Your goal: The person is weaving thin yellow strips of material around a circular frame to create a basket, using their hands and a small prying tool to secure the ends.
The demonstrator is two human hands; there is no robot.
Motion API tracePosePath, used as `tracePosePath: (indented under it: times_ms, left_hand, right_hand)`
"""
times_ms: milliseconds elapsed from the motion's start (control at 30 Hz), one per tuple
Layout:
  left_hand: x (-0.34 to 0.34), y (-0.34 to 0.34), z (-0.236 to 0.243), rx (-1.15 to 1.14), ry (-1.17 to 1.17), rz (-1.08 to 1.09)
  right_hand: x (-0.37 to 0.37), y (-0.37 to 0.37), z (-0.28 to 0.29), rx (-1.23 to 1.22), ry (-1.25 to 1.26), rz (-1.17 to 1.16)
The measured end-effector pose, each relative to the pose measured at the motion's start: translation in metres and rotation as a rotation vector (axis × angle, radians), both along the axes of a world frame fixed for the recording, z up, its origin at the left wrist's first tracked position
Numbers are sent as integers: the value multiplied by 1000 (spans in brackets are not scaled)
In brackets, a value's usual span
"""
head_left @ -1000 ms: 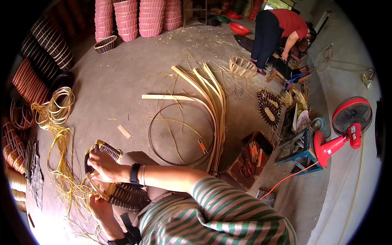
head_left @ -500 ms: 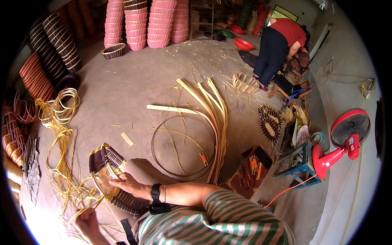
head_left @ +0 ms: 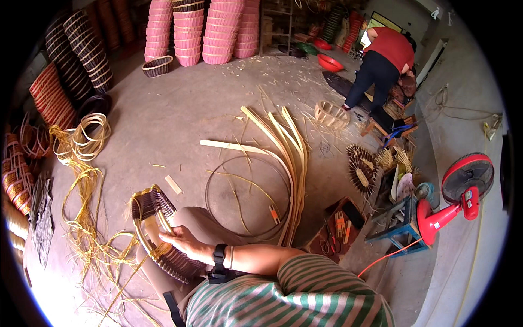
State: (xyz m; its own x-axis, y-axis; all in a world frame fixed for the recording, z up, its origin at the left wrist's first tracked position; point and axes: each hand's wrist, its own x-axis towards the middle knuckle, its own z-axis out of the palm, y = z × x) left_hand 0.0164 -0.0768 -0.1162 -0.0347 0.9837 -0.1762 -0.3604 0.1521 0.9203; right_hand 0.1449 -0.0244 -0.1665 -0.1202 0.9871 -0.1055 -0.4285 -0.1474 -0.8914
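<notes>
A small oblong dark woven basket (head_left: 185,263) with yellow edging lies over my lap, with a pale curved handle (head_left: 143,238) across it. My right hand (head_left: 182,240) is closed on the handle near the basket's middle. My left hand is not in view. Yellow strands (head_left: 87,191) spill over the floor to the left of the basket, some running down to the lower edge. Just beyond my knees lie a dark thin hoop (head_left: 210,191) and long pale split strips (head_left: 289,158).
A co-worker in a red top (head_left: 388,46) bends over at the back right. At right are a red fan (head_left: 436,218), a blue metal stand (head_left: 384,234) and a tool box (head_left: 329,248). Stacked baskets (head_left: 182,38) line the back and left. An unfinished pale basket (head_left: 331,114) lies mid-right.
My left hand has moved down, away from the basket, and out of view. My right hand has shifted right along with the basket and handle. The co-worker has shifted position while bent over.
</notes>
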Motion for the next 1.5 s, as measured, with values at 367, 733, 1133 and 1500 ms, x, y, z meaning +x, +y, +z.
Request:
tracePosePath:
  times_ms: [367, 733, 1133, 1500]
  left_hand:
    - [15, -4, -1, -10, -8, -68]
    - [15, -14, -1, 7, 14, -58]
    - [14, -19, -1, -10, 36, -59]
    - [-125, -76, 19, -74, 333, -165]
  right_hand:
    - [1, -10, 40, 73, -215, 87]
    - [24, -18, 117, 959, -919, -295]
    - [-85, -13, 66, 1191, -1005, 387]
    - [-64, 8, 80, 851, -577, 201]
